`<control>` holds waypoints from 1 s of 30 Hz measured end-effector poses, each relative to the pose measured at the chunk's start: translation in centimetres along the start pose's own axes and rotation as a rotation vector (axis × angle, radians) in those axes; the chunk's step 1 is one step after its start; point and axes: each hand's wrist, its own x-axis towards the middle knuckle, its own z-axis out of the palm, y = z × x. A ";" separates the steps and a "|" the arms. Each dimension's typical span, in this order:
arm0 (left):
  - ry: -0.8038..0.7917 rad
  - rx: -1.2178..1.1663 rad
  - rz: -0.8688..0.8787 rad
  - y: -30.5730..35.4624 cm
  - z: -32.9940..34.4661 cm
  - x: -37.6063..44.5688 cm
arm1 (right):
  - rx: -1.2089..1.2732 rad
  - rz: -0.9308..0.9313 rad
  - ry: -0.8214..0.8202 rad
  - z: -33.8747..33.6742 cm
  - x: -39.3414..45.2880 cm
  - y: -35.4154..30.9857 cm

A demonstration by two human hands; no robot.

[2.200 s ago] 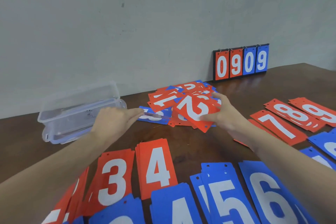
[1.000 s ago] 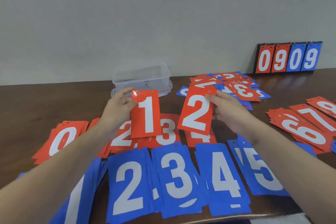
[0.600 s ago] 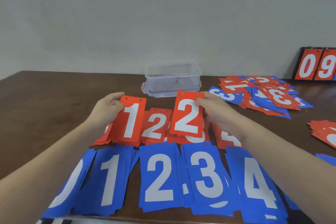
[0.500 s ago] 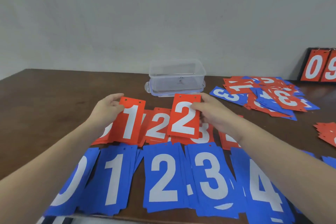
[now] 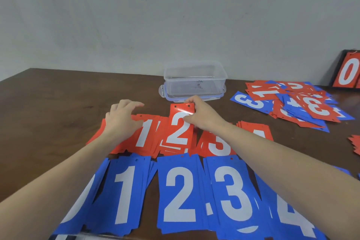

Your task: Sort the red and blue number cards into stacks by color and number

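Note:
A row of red stacks lies mid-table: red 1, red 2, red 3 and red 4. In front of them sit blue stacks 1, 2, 3 and 4. My left hand rests with relaxed fingers on the left part of the red 1 stack. My right hand pinches the top right corner of the red 2 card, which lies on the red 2 stack. An unsorted pile of red and blue cards lies at the right.
A clear plastic box stands behind the red stacks near the wall. A flip scoreboard leans at the far right. More red cards show at the right edge. Bare brown table stretches to the left.
Both hands lowered their cards: the red 1 now lies on its stack with my left hand released over it; the red 2 came down onto the red 2 stack, still pinched.

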 end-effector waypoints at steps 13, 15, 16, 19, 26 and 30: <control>-0.024 -0.242 0.278 7.1 2.2 1.3 | -0.333 -0.106 0.166 -4.0 -0.6 4.2; -0.050 -0.301 0.310 9.3 3.2 1.6 | -0.315 -0.097 0.197 -6.0 -1.1 5.6; -0.069 -0.321 0.322 10.5 3.7 1.8 | -0.306 -0.090 0.213 -7.0 -1.3 6.4; -0.131 -0.342 0.367 14.0 5.6 2.7 | -0.281 -0.055 0.263 -10.2 -2.2 9.2; -0.258 -0.395 0.433 22.4 10.9 4.9 | -0.235 0.076 0.357 -16.9 -4.8 15.7; -0.279 -0.336 0.496 26.2 14.0 6.0 | -0.201 0.148 0.395 -20.1 -6.1 18.8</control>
